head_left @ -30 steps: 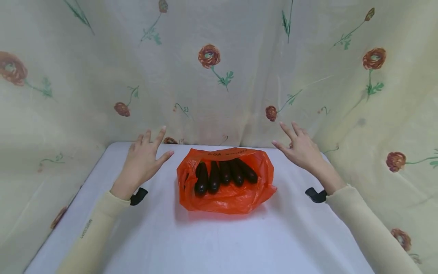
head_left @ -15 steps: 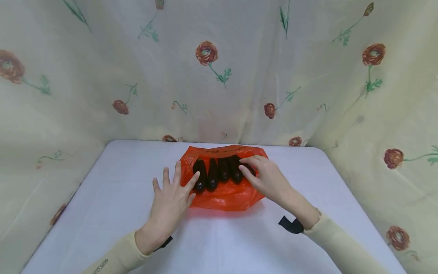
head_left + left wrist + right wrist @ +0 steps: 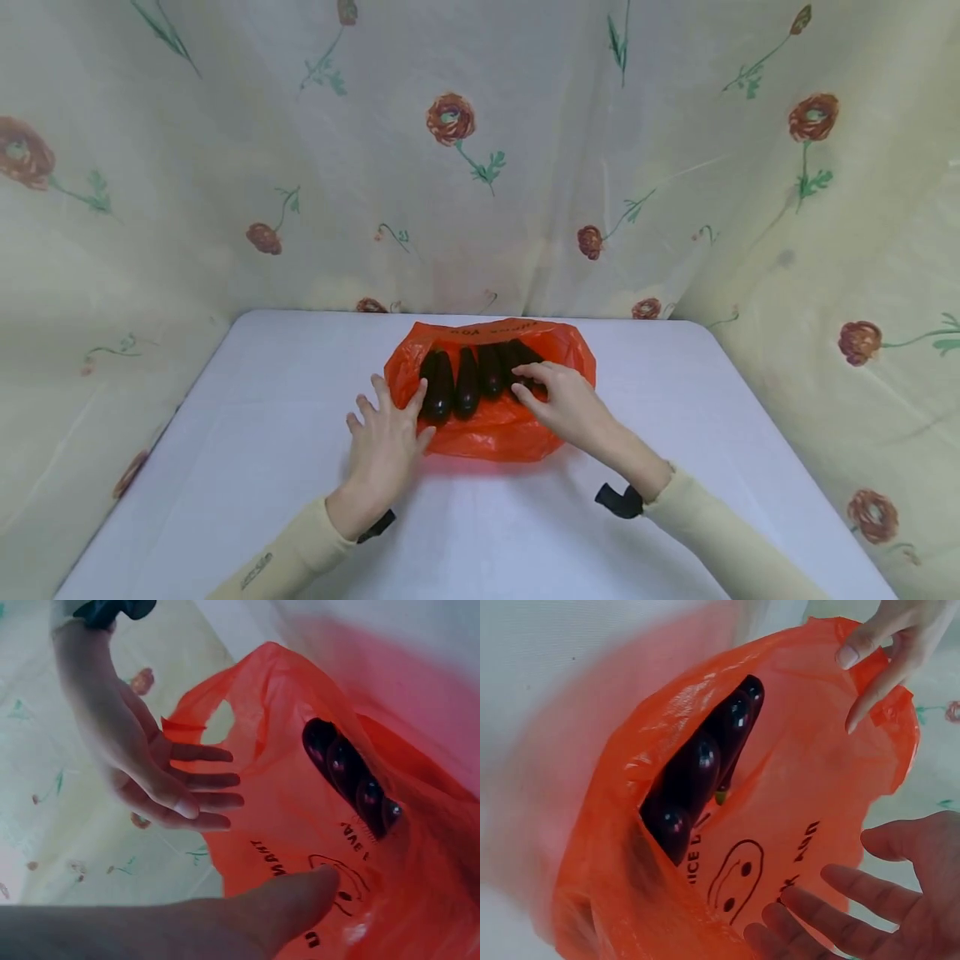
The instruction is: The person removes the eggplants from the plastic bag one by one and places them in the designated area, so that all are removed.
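Several dark purple eggplants (image 3: 467, 392) lie side by side in an open orange plastic bag (image 3: 487, 442) in the head view. At the bag's left edge, my left hand (image 3: 382, 446) is spread, its fingertips close to the leftmost eggplant. My right hand (image 3: 572, 408) hovers over the bag's right part with bent, relaxed fingers and partly covers the eggplants there. Neither hand visibly holds anything; whether fingertips touch the bag or eggplants I cannot tell. In the right wrist view, eggplants (image 3: 703, 761) show through the bag's mouth, and my right hand (image 3: 877, 907) has its fingers apart.
The bag stands toward the back of a white table (image 3: 480, 533). A floral curtain (image 3: 525, 167) hangs behind and along both sides. Black straps (image 3: 621, 502) sit at the wrists. The bag bears printed lettering and a smiley face (image 3: 739, 874).
Both hands have come inward and down from either side to the bag. Over the last half second, they shifted only slightly, the right hand a little left and lower. The eggplants remain in the bag.
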Motion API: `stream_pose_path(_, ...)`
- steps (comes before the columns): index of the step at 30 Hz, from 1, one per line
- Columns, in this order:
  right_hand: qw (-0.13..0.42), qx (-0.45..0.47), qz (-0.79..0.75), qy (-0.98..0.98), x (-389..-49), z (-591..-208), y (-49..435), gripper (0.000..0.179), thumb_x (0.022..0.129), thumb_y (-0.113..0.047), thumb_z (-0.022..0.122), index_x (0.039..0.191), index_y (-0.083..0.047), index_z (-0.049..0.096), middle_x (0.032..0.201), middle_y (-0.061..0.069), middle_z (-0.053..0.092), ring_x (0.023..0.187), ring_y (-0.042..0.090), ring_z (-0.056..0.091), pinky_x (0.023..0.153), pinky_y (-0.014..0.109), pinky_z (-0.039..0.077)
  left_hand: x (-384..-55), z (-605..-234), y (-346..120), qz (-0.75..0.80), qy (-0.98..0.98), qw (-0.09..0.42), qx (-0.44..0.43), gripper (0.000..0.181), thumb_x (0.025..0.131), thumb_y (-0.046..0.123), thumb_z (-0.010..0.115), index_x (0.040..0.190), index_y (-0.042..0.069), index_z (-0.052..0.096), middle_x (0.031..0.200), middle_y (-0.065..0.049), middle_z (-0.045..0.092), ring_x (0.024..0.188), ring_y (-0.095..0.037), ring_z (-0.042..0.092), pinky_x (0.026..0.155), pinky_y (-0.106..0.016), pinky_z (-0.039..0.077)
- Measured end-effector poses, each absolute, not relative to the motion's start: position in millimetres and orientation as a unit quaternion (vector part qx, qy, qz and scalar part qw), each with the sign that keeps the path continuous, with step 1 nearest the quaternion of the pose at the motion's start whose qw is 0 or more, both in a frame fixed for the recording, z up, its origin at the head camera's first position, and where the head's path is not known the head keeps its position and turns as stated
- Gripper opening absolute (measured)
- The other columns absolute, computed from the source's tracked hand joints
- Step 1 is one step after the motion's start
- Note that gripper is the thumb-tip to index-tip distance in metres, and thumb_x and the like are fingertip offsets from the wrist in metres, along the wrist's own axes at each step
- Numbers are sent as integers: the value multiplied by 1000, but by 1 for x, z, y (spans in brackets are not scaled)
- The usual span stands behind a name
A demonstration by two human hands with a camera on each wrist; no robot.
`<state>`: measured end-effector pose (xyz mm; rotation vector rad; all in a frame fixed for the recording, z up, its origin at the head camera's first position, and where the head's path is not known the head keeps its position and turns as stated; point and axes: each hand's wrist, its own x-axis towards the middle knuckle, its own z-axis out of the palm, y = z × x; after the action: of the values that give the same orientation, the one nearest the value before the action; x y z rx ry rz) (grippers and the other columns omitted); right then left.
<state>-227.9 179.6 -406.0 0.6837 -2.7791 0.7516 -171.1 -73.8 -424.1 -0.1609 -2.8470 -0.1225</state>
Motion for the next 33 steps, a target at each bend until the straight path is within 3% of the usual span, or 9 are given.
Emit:
stream_pose_path(5, 102, 218, 250, -938, -233, -412, 185, 32, 92, -31, 63, 120, -16, 67, 118, 4, 68, 109, 24, 64, 89, 42, 55, -192, -430, -76, -107, -984, 129, -57, 67, 88, 39, 67, 147, 22, 42, 125, -35, 42, 71, -37, 57, 57, -43, 57)
stream_pose_path(9, 110, 209, 249, -939, -242, -417, 192, 33, 93, -32, 63, 121, -16, 67, 119, 3, 68, 94, 21, 64, 77, 35, 56, -211, -435, -78, -174, -975, 123, -65, 60, 89, 32, 68, 143, 12, 48, 119, -33, 45, 59, -30, 53, 56, -40, 57)
stream_pose_path(13, 118, 199, 246, -941, -253, -420, 197, 33, 92, -33, 63, 121, -17, 67, 118, 3, 68, 90, 19, 65, 75, 35, 55, -226, -433, -77, -212, -965, 134, -81, 46, 89, 18, 66, 132, 4, 56, 117, -33, 49, 60, -32, 57, 62, -44, 58)
stream_pose_path(19, 104, 181, 247, -946, -265, -420, 202, 33, 93, -33, 62, 121, -16, 67, 120, 2, 67, 98, 21, 63, 86, 42, 53, -239, -427, -85, -273, -958, 38, -79, 67, 80, -2, 58, 144, 2, 37, 131, -33, 39, 66, -28, 56, 58, -39, 54)
stream_pose_path(25, 77, 175, 287, -939, -271, -423, 201, 36, 93, -29, 63, 123, -10, 64, 121, 9, 67, 97, 23, 65, 83, 40, 56, -236, -427, -95, -278, -955, 10, -107, 67, 75, -4, 62, 136, 3, 36, 120, -22, 52, 68, -25, 55, 52, -34, 46)
stream_pose_path(33, 35, 153, 308, -938, -272, -431, 206, 42, 92, -21, 63, 130, -3, 57, 124, 16, 64, 102, 27, 63, 88, 44, 55, -228, -426, -83, -281, -947, -10, -153, 67, 74, -1, 73, 133, 8, 41, 121, -17, 61, 72, -26, 57, 60, -41, 53)
